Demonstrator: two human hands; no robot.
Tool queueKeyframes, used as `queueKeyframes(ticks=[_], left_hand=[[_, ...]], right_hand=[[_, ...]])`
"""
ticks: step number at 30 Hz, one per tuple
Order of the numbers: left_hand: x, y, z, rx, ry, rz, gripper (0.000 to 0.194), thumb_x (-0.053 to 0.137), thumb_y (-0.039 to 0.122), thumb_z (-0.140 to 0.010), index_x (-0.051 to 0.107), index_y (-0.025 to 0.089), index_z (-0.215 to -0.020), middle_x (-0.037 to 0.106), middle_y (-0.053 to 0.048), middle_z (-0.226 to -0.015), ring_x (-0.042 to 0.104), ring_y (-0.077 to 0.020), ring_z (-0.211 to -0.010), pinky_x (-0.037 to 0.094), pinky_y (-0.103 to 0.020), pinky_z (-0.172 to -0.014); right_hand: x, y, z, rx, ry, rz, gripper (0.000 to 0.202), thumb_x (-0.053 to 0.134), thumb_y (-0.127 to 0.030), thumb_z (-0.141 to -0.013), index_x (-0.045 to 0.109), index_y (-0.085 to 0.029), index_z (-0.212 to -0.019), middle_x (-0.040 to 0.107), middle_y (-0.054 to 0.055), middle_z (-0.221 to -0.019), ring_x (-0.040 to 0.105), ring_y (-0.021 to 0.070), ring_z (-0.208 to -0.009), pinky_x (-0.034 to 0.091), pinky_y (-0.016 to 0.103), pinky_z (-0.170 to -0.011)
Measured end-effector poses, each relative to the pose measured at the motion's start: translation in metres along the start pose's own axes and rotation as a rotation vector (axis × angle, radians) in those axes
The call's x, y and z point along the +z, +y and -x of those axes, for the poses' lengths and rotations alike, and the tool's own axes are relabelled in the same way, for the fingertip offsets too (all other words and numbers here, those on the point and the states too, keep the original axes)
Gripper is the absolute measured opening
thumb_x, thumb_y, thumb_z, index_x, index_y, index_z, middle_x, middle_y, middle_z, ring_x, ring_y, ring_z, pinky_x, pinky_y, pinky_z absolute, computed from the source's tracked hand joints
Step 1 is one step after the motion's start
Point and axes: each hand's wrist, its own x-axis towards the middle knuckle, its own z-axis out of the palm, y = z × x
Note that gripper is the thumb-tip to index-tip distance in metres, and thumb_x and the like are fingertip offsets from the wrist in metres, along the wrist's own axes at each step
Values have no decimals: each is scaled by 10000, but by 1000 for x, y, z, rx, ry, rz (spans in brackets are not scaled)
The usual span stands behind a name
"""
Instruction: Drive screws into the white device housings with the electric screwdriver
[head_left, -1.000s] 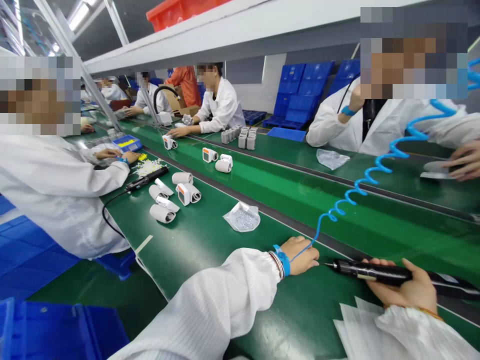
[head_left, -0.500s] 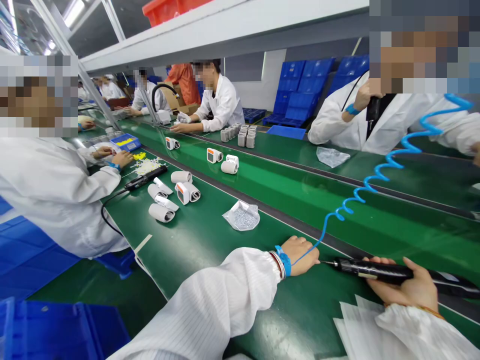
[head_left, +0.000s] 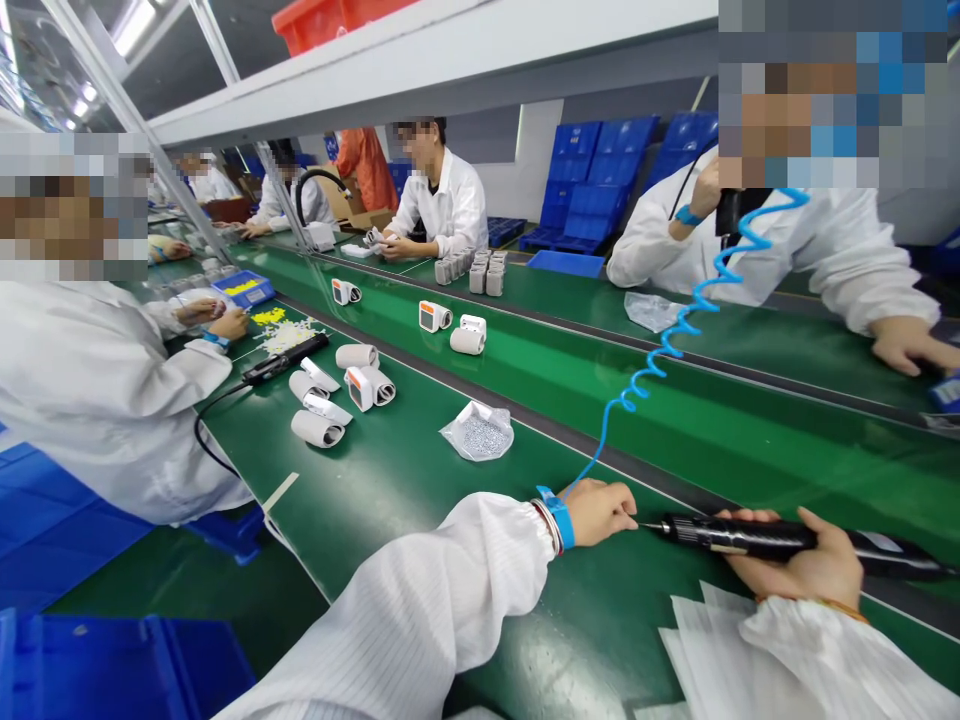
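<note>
My right hand [head_left: 814, 570] is wrapped round a black electric screwdriver [head_left: 750, 537], which lies level with its bit pointing left. My left hand [head_left: 600, 512], with a blue wrist strap [head_left: 555, 517], is pinched at the tip of the bit; whatever its fingertips hold is too small to make out. A coiled blue cord [head_left: 645, 375] runs up from the strap. Left of my hands, a clear bag of small metal screws [head_left: 484, 436] lies open on the green table [head_left: 405, 510]. Farther left sit several grey rolled cuffs with white device housings [head_left: 360, 388].
Translucent sheets [head_left: 709, 650] lie beneath my right sleeve. Beyond runs a green conveyor [head_left: 540, 385] carrying several cuff devices [head_left: 469, 338]. A second black screwdriver [head_left: 285, 360] lies near a co-worker's hands [head_left: 225, 322] at left. Another person's hand [head_left: 911, 343] rests across the conveyor.
My left fingers have drawn into a pinch at the bit. The devices on the conveyor have shifted slightly right, and the person opposite has lowered a hand onto the far table.
</note>
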Motion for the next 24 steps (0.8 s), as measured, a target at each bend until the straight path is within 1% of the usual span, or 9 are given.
queueKeyframes(ticks=[3,8,15,19,24], left_hand=[[-2,1,1,6,-1,25,190,592,281,-843,549,159,-983,700,2,-845,621,-100,-854,451,-199,-789],[0,-1,1,42,-11,30,209,591,270,-838,550,164,-1013,694,17,-790,605,-115,-849,425,-235,-852],[2,-4,2,85,-31,-20,321,603,320,-817,517,188,-1096,672,25,-861,580,-128,-859,402,-254,-861],[2,-3,2,95,-32,-31,330,596,333,-821,517,182,-1103,667,20,-878,577,-128,-863,393,-255,-874],[2,-3,2,97,-51,-38,311,579,341,-832,522,191,-1098,665,16,-895,578,-131,-885,387,-263,-883]], right_hand=[[-2,0,-3,18,-14,14,70,468,-205,-753,447,-179,-691,416,-1,-606,484,114,-502,540,341,-448],[-1,2,-3,13,-9,24,85,460,-203,-749,439,-161,-678,417,-7,-616,478,112,-522,524,349,-476],[2,2,3,7,28,26,88,469,-187,-751,431,-141,-686,436,-17,-645,487,109,-570,494,346,-565],[3,2,4,7,22,21,97,476,-194,-755,434,-142,-685,439,-16,-650,482,106,-578,490,346,-588],[3,3,3,16,26,23,86,480,-188,-752,436,-145,-691,438,-17,-645,483,107,-579,498,340,-576]])
